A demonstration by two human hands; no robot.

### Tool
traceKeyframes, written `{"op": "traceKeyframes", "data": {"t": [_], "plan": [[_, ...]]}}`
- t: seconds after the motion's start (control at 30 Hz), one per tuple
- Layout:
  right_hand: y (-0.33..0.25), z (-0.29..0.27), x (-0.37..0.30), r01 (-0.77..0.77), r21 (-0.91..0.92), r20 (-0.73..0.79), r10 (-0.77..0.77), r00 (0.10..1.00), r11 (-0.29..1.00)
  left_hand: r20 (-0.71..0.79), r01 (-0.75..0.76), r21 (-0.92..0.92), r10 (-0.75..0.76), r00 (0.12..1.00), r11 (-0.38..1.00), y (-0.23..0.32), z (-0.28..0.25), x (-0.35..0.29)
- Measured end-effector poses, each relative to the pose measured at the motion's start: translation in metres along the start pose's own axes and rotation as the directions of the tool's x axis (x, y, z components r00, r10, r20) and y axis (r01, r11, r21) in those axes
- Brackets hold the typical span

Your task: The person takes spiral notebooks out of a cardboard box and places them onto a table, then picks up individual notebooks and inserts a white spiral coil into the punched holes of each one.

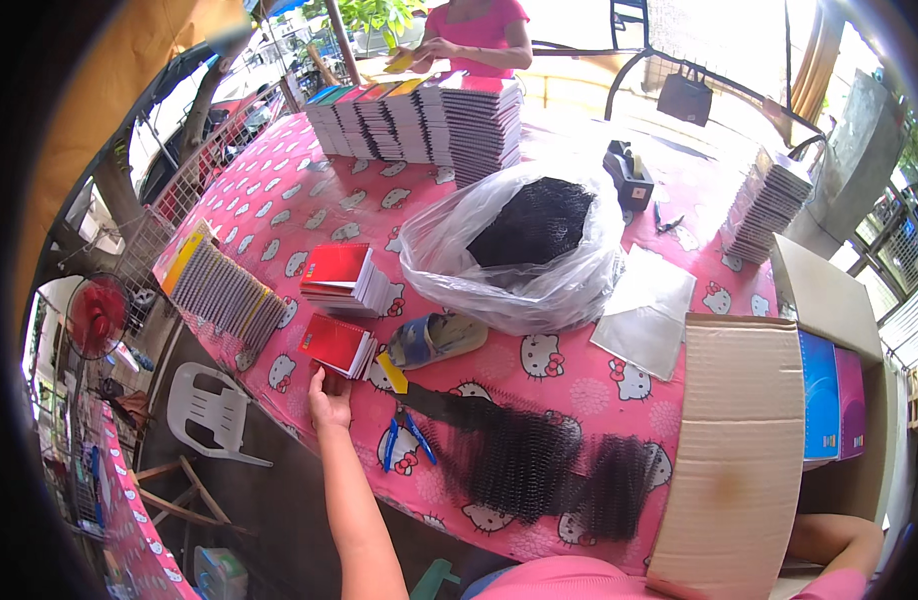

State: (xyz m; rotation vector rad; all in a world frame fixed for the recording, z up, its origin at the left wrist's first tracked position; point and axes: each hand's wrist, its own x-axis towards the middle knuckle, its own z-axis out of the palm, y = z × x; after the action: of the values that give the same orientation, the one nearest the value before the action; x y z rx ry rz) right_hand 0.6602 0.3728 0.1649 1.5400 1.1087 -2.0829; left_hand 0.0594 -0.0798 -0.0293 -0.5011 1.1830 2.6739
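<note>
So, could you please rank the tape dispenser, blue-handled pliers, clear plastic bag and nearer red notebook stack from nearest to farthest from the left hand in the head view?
From the left hand:
1. Nearer red notebook stack: at its fingertips.
2. Blue-handled pliers: to its right.
3. Clear plastic bag: farther right, beyond the pliers.
4. Tape dispenser: past the bag's right side.

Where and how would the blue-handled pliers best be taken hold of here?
Probably by both handles of the blue-handled pliers, coming from the near table edge. The handles splay open toward the person, so a palm could close around the pair, with the head pointing away. Black coils crowd the right side, so the left hand likely has the freer approach.
</note>
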Motion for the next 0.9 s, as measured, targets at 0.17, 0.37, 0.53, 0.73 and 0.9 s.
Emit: {"op": "traceKeyframes", "data": {"t": [0.17,0.37,0.53,0.73,0.9], "plan": [[0.007,0.001,0.000,0.001,0.047,0.010,-0.001,1.000,0.999,-0.030,-0.012,-0.001,0.011,0.999,1.000,-0.001,0.001,-0.002],[0.013,0.002,-0.003,-0.002,0.096,0.021,0.000,1.000,0.995,0.025,-0.046,0.019,0.045,0.999,0.999,-0.002,-0.017,0.006],[0.027,-0.004,-0.014,0.011,0.206,0.052,-0.022,0.998,0.978,-0.013,-0.011,0.009,0.011,1.000,1.000,-0.002,-0.010,0.013],[0.042,-0.019,-0.020,0.034,0.353,0.177,-0.102,0.979,0.935,-0.023,0.003,0.031,-0.002,1.000,1.000,-0.003,-0.030,0.037],[0.025,-0.013,-0.048,0.054,0.184,0.009,-0.056,0.998,0.982,0.010,0.002,0.163,-0.003,1.000,0.987,0.000,-0.033,0.048]]}}
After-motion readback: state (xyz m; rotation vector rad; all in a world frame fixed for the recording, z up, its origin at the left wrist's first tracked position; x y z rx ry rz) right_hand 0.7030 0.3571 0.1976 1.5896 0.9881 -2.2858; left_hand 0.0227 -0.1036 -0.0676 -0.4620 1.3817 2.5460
